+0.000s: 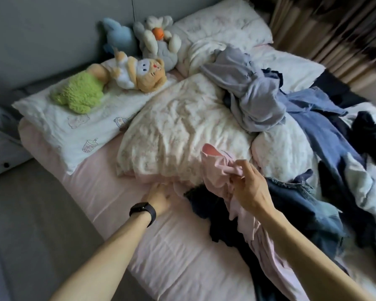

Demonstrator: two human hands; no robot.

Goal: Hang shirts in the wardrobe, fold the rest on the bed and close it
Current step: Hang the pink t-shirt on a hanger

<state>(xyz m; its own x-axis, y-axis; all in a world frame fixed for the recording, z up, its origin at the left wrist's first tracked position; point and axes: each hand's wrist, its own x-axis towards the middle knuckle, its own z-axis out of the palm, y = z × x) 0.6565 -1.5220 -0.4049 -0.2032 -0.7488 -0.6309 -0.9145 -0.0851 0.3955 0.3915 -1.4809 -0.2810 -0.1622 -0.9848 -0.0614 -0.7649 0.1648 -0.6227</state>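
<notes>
My right hand (pixel 250 187) pinches a pale pink garment (pixel 217 168) and lifts its top end above the bed; the rest of the cloth trails down under my forearm. My left hand (pixel 159 197), with a black watch on the wrist, rests on the pink sheet (pixel 172 240) at the lower hem of the garment, its fingers partly hidden by cloth. A dark navy garment (pixel 206 205) lies beneath the pink one. A heap of clothes covers the right of the bed: a grey-blue shirt (pixel 254 98), blue jeans (pixel 319 127), denim (pixel 295 205).
A crumpled floral duvet (pixel 178 127) lies in the middle of the bed. Two pillows (pixel 74 118) and several plush toys (pixel 139 72) sit near the grey headboard. Curtains (pixel 334 25) hang at the back right. Grey floor (pixel 30 224) runs along the bed's left side.
</notes>
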